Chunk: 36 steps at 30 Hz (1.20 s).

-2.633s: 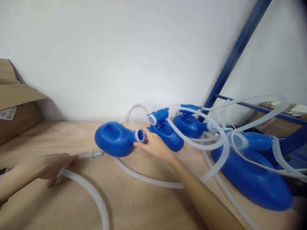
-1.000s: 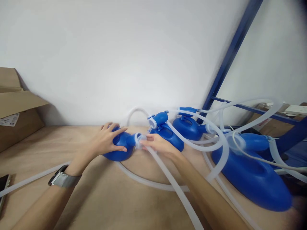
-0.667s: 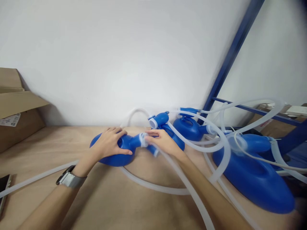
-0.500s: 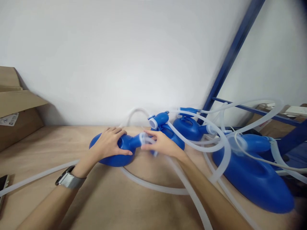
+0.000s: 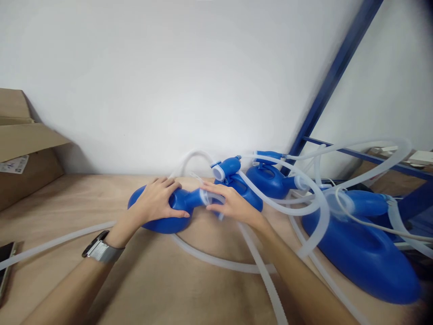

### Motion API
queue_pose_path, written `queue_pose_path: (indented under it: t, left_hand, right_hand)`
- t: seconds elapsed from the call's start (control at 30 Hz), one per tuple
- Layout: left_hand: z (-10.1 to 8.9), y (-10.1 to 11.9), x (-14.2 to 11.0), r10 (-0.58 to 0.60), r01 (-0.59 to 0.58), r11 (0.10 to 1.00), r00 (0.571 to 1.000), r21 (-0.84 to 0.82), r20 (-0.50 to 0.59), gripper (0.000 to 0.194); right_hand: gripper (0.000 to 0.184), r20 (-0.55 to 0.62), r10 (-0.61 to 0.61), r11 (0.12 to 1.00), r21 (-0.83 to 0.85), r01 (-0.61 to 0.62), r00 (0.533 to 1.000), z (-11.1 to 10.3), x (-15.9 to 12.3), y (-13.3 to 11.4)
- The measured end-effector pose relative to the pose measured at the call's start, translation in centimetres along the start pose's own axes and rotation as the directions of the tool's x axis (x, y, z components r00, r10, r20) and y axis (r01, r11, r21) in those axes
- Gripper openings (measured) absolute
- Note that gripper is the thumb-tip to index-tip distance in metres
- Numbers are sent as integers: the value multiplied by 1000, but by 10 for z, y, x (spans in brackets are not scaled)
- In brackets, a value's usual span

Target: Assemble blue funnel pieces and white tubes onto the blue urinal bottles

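- Near, 4 o'clock: large blue bottle [image 5: 361, 257], translucent hoses [image 5: 313, 243] looped alongside.
- 8 o'clock: left hand [image 5: 154, 201], clasping blue bottle [image 5: 169, 225] from above, mouth toward 2 o'clock; pressed to bench [image 5: 176, 293], likely for steadiness.
- 6 o'clock: right hand [image 5: 233, 205], thumb and fingers curved about tubing [image 5: 215, 197] at bottle mouth; blurred, firmness impossible to tell; probably angled to match neck.
- Farther, 4 o'clock: second bottle [image 5: 252, 196], third bottle [image 5: 267, 185]; rearward, perhaps for elbow room.
- 9 o'clock: carton [image 5: 37, 167], flap folded out, beside wall [image 5: 152, 81].

Gap btwn L hand [image 5: 155, 201] & box [image 5: 37, 178], hoses [image 5: 314, 240] in way on R
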State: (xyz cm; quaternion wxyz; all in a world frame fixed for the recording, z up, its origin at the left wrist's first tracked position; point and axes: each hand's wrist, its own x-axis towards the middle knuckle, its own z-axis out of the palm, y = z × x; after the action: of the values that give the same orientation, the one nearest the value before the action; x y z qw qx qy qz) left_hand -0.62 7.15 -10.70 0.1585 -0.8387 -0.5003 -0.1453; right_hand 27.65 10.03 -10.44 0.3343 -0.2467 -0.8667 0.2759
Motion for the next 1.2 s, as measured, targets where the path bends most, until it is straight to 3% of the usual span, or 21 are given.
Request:
queue_pose_path:
  t: [0.3,0.43,0.5,0.73,1.0,1.2]
  left_hand:
    - [3,-2,0,3,-3,1000,1000,-18,-24,79]
    - [3,-1,0,-1,1,1000,1000,-11,-28,80]
    - [3,0,0,0,0,1000,1000,-6,-30,79]
    - [4,1,-1,-4,4,1000,999,4,-38,81]
    - [2,4,0,-3,4,1000,1000,13,-25,80]
    - [2,5,0,5,-5,1000,1000,10,-22,81]
  right_hand:
    - [55,11,44,989,144,-45,999,10,0,4]
    - [79,-49,89,974,214,-77,995,14,0,5]
    - [83,-62,74,979,193,-61,995,14,-1,5]
    - [64,10,-82,997,-9,82,997,9,-5,7]
    - [54,-36,14,995,95,-10,999,8,-4,8]
    - [57,-90,-2,985,170,18,996,11,-2,15]
